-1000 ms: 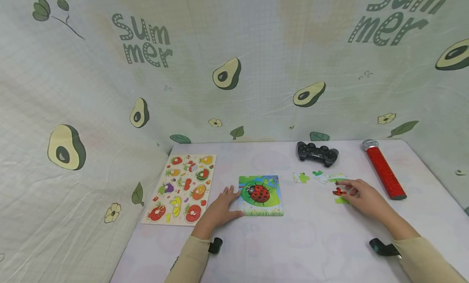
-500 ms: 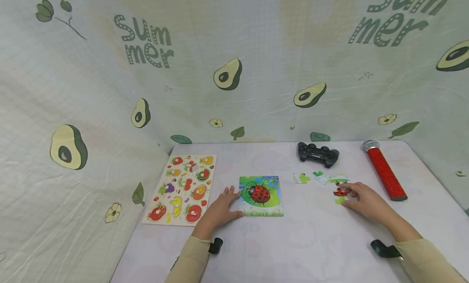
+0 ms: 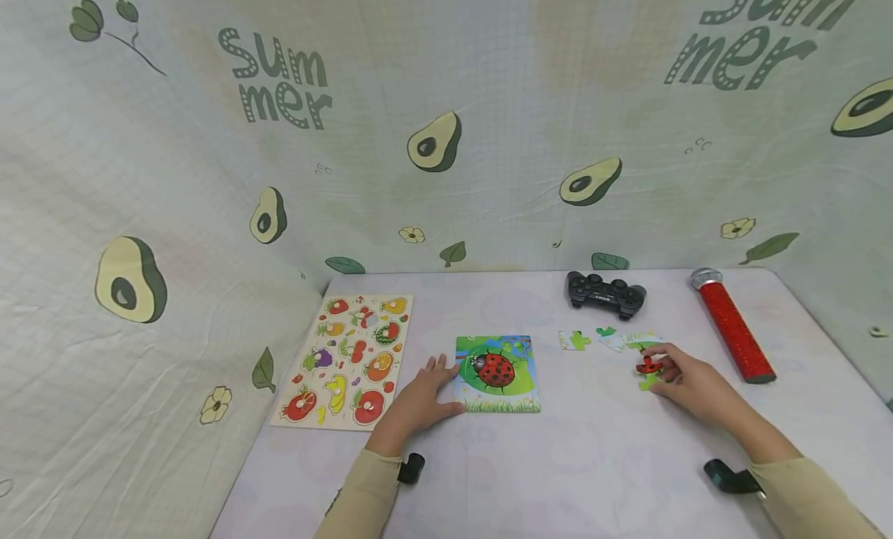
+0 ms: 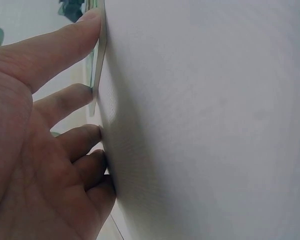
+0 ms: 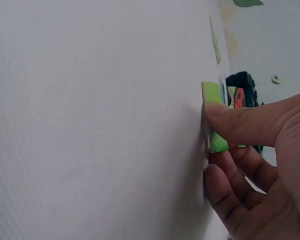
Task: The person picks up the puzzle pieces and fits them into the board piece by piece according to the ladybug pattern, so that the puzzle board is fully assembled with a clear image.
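In the head view, my left hand (image 3: 422,399) lies at the left edge of a square ladybug jigsaw puzzle (image 3: 497,374), fingers spread, index fingertip and thumb against the board. The left wrist view shows that thumb at the thin board edge (image 4: 99,65). Farther right, my right hand (image 3: 698,384) pinches a jigsaw piece among loose pieces. A red-and-black piece (image 3: 649,366) stands tilted at its fingertips, a green piece (image 3: 649,383) just below it. In the right wrist view the thumb presses a green piece (image 5: 210,92), with a red one (image 5: 238,96) behind; the fingers partly hide both.
Several loose jigsaw pieces (image 3: 575,340) lie left of and beyond the right hand. A black game controller (image 3: 605,292) sits behind them. At the right lies a red microphone (image 3: 734,326). A wooden fruit puzzle board (image 3: 346,361) lies at the left.
My right fingers have shifted slightly over the loose pieces, and the red-and-black piece now tilts up at the fingertips. My left hand has stayed at the ladybug puzzle.
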Action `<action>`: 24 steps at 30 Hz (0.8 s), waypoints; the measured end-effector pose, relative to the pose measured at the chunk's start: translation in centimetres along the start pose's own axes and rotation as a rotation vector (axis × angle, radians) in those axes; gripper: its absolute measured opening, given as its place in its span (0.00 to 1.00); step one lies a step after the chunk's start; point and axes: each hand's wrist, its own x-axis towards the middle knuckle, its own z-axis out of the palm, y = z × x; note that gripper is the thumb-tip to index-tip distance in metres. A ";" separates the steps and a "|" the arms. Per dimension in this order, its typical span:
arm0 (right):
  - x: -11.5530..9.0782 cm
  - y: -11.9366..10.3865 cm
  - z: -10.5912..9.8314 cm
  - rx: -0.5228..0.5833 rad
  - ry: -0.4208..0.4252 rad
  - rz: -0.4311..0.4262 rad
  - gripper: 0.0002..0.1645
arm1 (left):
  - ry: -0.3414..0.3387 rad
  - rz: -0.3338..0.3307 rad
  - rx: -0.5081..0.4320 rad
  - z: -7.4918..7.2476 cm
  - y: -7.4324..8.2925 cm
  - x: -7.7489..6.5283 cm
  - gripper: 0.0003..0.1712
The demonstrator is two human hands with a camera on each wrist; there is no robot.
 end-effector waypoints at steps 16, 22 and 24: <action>0.4 -1.6 1.0 0.070 0.003 -0.067 0.28 | -0.004 -0.003 0.001 0.0 -0.1 0.0 0.45; 0.6 -2.4 1.2 0.121 0.036 -0.076 0.23 | 0.002 -0.009 0.005 0.0 -0.1 0.1 0.45; 0.9 -2.7 1.4 0.131 0.050 -0.099 0.22 | 0.002 -0.008 0.005 -0.1 0.0 0.1 0.45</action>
